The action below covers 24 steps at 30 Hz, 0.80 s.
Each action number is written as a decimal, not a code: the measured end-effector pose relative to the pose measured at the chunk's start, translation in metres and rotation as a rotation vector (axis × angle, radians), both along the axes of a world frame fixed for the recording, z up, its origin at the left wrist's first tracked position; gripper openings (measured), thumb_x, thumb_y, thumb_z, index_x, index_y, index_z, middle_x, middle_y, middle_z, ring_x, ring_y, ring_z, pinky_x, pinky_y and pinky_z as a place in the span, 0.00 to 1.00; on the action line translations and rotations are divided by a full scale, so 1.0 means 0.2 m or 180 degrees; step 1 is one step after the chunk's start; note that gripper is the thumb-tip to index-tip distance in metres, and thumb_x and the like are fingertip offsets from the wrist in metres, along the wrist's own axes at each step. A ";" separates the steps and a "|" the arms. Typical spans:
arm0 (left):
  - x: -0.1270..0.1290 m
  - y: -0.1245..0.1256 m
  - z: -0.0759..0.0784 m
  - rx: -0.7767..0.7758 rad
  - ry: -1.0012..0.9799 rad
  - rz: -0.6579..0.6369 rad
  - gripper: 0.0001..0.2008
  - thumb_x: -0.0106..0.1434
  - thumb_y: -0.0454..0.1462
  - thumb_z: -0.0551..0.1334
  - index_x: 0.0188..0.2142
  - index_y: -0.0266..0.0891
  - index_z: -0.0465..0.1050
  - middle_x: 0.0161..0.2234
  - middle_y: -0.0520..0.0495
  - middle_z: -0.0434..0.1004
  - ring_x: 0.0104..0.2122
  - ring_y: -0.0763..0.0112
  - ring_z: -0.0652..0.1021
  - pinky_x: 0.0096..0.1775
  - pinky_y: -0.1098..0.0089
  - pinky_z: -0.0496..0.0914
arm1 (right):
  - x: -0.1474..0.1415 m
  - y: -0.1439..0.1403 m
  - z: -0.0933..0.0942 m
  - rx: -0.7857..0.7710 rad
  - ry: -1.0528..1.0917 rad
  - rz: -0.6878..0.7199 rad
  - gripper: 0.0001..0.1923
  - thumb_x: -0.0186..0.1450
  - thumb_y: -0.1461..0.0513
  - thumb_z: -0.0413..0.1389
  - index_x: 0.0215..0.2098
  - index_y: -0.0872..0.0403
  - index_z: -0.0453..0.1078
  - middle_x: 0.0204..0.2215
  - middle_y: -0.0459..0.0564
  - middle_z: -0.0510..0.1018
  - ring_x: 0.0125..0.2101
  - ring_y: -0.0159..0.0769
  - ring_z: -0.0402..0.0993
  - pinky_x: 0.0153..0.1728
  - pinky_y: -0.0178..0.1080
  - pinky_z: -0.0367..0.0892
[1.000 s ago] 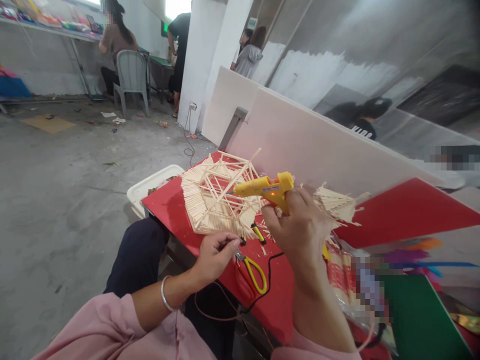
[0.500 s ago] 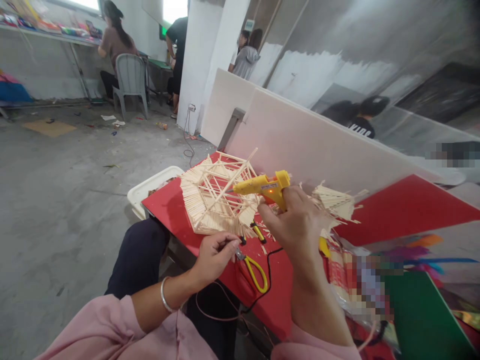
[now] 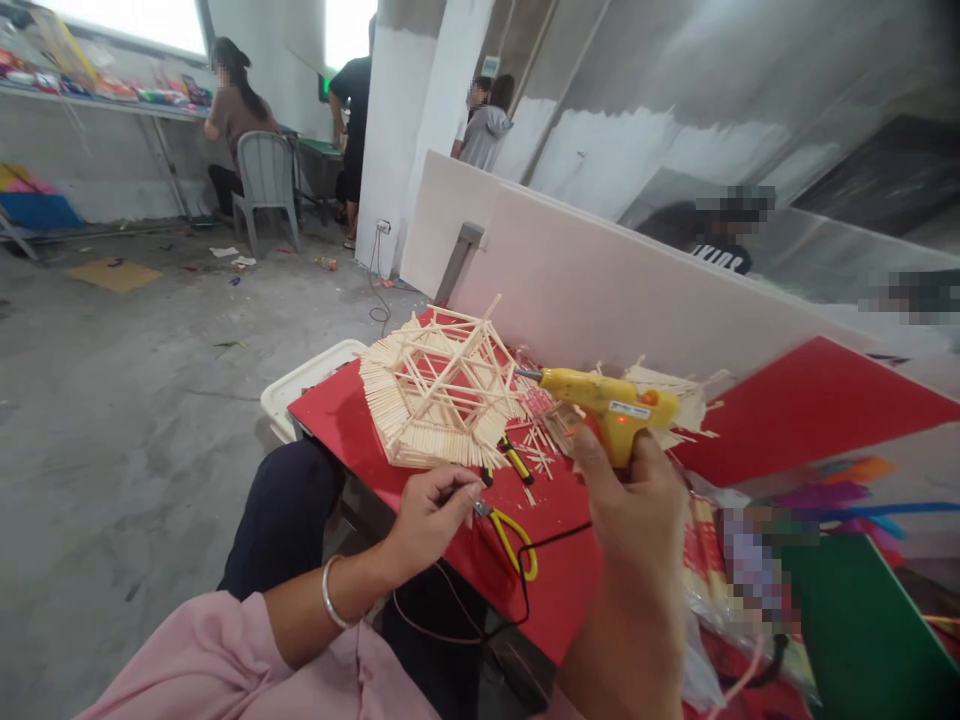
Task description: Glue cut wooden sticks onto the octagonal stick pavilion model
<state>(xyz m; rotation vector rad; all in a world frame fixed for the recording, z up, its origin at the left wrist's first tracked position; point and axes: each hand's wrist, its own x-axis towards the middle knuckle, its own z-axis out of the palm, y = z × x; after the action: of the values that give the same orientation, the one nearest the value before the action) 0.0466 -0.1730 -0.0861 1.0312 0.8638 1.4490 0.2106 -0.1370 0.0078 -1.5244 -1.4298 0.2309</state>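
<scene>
Our right hand [image 3: 634,500] grips a yellow hot-glue gun [image 3: 611,408], nozzle beside the stick-built model [image 3: 435,395] on the red table [image 3: 345,425]; our left hand [image 3: 431,515], fingers curled together, rests near yellow-handled scissors [image 3: 514,535].

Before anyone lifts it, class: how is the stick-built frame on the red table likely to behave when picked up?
The stick frame is probably light for its size, being mostly thin sticks and open gaps. It likely holds its shape, since crossed struts brace it, yet looks fragile: loose sticks lie beside it. Its broad, flat base suggests it would slide rather than tip if pushed across the red table.
</scene>
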 end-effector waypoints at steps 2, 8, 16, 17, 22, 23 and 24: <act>0.00 -0.01 0.00 0.0040 0.0087 0.0035 0.16 0.61 0.47 0.65 0.29 0.35 0.75 0.19 0.52 0.70 0.20 0.77 0.70 0.25 0.75 0.63 | 0.03 -0.07 -0.09 0.0034 0.0612 0.0094 0.21 0.60 0.44 0.59 0.30 0.53 0.68 0.20 0.42 0.71 0.23 0.31 0.66 0.27 0.36 0.63; 0.02 -0.01 0.02 0.0121 0.0380 0.0145 0.16 0.60 0.48 0.66 0.29 0.36 0.76 0.21 0.51 0.71 0.20 0.77 0.71 0.24 0.75 0.66 | 0.01 -0.22 -0.28 0.0206 0.2466 0.0010 0.21 0.55 0.46 0.64 0.29 0.53 0.67 0.21 0.41 0.72 0.22 0.29 0.68 0.25 0.34 0.65; 0.14 -0.03 0.00 0.0009 0.0498 0.0079 0.16 0.58 0.48 0.67 0.29 0.36 0.75 0.19 0.53 0.69 0.20 0.77 0.69 0.24 0.76 0.64 | 0.08 -0.28 -0.35 0.0152 0.2259 -0.0121 0.19 0.59 0.47 0.63 0.35 0.54 0.72 0.25 0.44 0.77 0.25 0.29 0.71 0.29 0.34 0.67; 0.15 -0.04 -0.01 0.0000 0.0515 0.0058 0.16 0.58 0.48 0.67 0.29 0.36 0.75 0.19 0.53 0.69 0.20 0.77 0.69 0.24 0.76 0.64 | 0.09 -0.28 -0.37 0.0093 0.2168 -0.0142 0.19 0.59 0.47 0.63 0.35 0.54 0.72 0.26 0.44 0.78 0.25 0.30 0.72 0.29 0.35 0.68; 0.21 -0.05 -0.05 -0.0006 0.0631 -0.0020 0.16 0.60 0.48 0.66 0.30 0.35 0.75 0.20 0.53 0.68 0.21 0.77 0.69 0.25 0.75 0.63 | 0.14 -0.30 -0.43 -0.0068 0.1693 -0.0318 0.20 0.60 0.45 0.61 0.33 0.53 0.72 0.24 0.45 0.77 0.26 0.35 0.73 0.31 0.37 0.68; 0.21 -0.05 -0.05 -0.0010 0.0659 -0.0043 0.16 0.60 0.47 0.65 0.30 0.35 0.75 0.20 0.52 0.69 0.21 0.77 0.69 0.26 0.75 0.63 | 0.15 -0.31 -0.43 -0.0094 0.1576 -0.0366 0.21 0.60 0.44 0.61 0.32 0.53 0.71 0.23 0.45 0.77 0.26 0.35 0.73 0.31 0.37 0.68; 0.22 -0.05 -0.06 -0.0013 0.0684 -0.0056 0.16 0.61 0.47 0.65 0.30 0.35 0.75 0.20 0.52 0.69 0.21 0.77 0.69 0.26 0.75 0.63 | 0.15 -0.31 -0.43 -0.0128 0.1462 -0.0397 0.21 0.60 0.44 0.60 0.32 0.53 0.71 0.23 0.46 0.77 0.26 0.36 0.73 0.31 0.37 0.68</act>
<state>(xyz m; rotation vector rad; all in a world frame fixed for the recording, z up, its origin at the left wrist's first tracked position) 0.0906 -0.1834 -0.0979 1.2038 1.0076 1.3373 0.2406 -0.1987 -0.0782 -1.4686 -0.9694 0.5009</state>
